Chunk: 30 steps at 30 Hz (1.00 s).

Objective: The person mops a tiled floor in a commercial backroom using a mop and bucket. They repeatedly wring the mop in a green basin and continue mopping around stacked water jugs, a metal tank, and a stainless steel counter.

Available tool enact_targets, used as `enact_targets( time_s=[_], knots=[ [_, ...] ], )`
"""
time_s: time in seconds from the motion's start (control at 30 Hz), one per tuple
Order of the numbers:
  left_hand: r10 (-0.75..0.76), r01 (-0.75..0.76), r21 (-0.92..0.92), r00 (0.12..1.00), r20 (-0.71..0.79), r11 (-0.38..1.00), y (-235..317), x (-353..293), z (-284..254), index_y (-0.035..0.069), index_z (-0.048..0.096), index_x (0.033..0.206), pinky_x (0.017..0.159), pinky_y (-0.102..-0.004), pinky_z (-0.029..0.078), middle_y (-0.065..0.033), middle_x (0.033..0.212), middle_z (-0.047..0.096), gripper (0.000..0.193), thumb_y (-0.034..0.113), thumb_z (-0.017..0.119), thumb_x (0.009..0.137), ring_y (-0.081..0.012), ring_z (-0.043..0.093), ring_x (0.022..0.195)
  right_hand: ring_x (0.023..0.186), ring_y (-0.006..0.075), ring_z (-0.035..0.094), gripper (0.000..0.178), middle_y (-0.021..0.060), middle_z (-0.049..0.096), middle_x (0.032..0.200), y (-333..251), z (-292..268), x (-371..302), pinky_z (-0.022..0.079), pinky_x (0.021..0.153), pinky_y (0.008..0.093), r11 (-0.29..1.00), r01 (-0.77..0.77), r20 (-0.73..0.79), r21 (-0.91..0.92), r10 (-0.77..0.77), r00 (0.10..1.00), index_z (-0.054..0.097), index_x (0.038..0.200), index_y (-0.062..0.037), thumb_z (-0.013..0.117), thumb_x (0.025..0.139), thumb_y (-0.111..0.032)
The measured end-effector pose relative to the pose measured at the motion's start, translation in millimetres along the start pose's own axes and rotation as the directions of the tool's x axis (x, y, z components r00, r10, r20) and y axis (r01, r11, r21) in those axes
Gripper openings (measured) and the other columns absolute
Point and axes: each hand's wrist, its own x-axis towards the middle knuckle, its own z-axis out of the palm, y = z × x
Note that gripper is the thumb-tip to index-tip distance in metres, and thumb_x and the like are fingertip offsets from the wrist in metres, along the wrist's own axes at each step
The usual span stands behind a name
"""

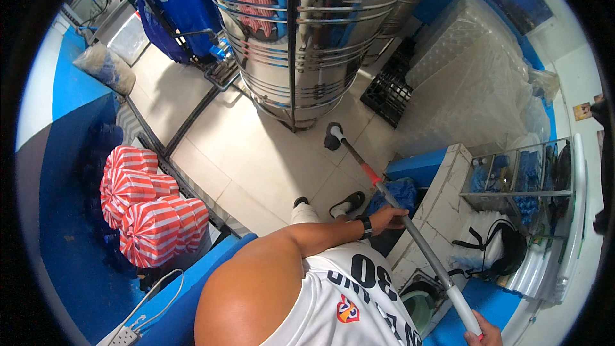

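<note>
Bare tile floor point(250, 160) opens in front of the tank point(262, 70) and runs leftward to a dark rail point(191, 123). Right of the tank stands a wrapped stack point(461, 83); nearer than that, the edge of the counter point(443, 195) bounds the room; beside the tank sits a crate point(387, 99). The pole point(419, 240) slants back from its dark head, near the tank's base. The left hand point(387, 218) wraps its shaft; the right hand point(485, 332), farthest from the tank, curls around its end.

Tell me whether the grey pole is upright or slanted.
Slanted: the grey pole runs from its dark head, near the shiny cylinder, to the right hand at its white end; the left hand grips it partway.
</note>
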Motion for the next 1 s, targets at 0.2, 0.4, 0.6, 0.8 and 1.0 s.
enact_targets(
  time_s=[0.2, 0.4, 0.6, 0.8, 1.0],
  knots=[
    [0.166, -0.143, 0.116, 0.963, -0.213, 0.983, 17.7, -3.2, -25.7, 0.005, 0.064, 0.098, 0.080, -0.0368, 0.059, -0.0061, 0.094, 0.068, 0.024, 0.027, 0.073, 0.092, -0.0192, 0.069, 0.084, 0.067, 0.0102, 0.051, 0.046, 0.0055, 0.061, 0.081, 38.1, 11.6, 51.8, 0.043, 0.062, 0.0271, 0.982, 0.043, -0.024, 0.185, -0.039, 0.999, 0.063, 0.134, 0.0013, 0.070, 0.092, -0.015],
    [0.190, -0.099, 0.286, 0.932, -0.310, 0.953, 33.6, 18.1, -98.6, 0.002, 0.055, 0.119, 0.071, -0.0328, 0.054, -0.0096, 0.102, 0.065, 0.044, 0.024, 0.076, 0.087, -0.0195, 0.064, 0.080, 0.086, 0.0138, 0.062, 0.051, 0.0125, 0.072, 0.106, 80.5, 85.3, 164.9, 0.052, 0.079, 0.0302, 0.982, 0.105, -0.002, 0.158, -0.106, 0.994, 0.057, 0.139, 0.0040, 0.067, 0.091, -0.011],
    [0.177, 0.031, 0.464, 0.900, -0.397, 0.885, -9.9, 20.0, -136.0, 0.001, 0.039, 0.137, 0.075, -0.0349, 0.056, -0.0135, 0.107, 0.065, 0.074, 0.028, 0.081, 0.083, -0.0230, 0.067, 0.089, 0.075, 0.0162, 0.060, 0.044, 0.0138, 0.068, 0.089, 64.6, 186.5, 310.8, 0.052, 0.072, 0.0312, 0.944, 0.329, 0.056, -0.012, -0.328, 0.943, 0.058, 0.136, 0.0030, 0.066, 0.094, -0.011],
    [0.214, 0.091, 0.695, 0.916, -0.339, 0.714, -3.1, -1.7, -125.7, -0.006, 0.009, 0.158, 0.088, -0.0436, 0.054, -0.0260, 0.118, 0.066, 0.109, 0.038, 0.077, 0.085, -0.0356, 0.069, 0.096, 0.089, 0.0292, 0.071, 0.049, 0.0258, 0.072, 0.109, 43.9, 148.1, 424.9, 0.056, 0.079, 0.0387, 0.797, 0.574, 0.167, -0.187, -0.550, 0.818, 0.055, 0.140, 0.0048, 0.066, 0.094, -0.008],
    [0.255, 0.200, 0.575, 0.749, -0.612, 0.793, 5.1, -22.3, -175.6, 0.005, 0.030, 0.154, 0.101, -0.0460, 0.049, -0.0258, 0.122, 0.067, 0.087, 0.038, 0.073, 0.087, -0.0388, 0.065, 0.114, 0.117, 0.0322, 0.066, 0.052, 0.0270, 0.066, 0.129, -8.5, 107.1, 518.2, 0.048, 0.102, 0.0362, 0.743, 0.576, 0.265, -0.341, -0.512, 0.817, 0.054, 0.139, 0.0091, 0.069, 0.093, -0.011]
  ],
)
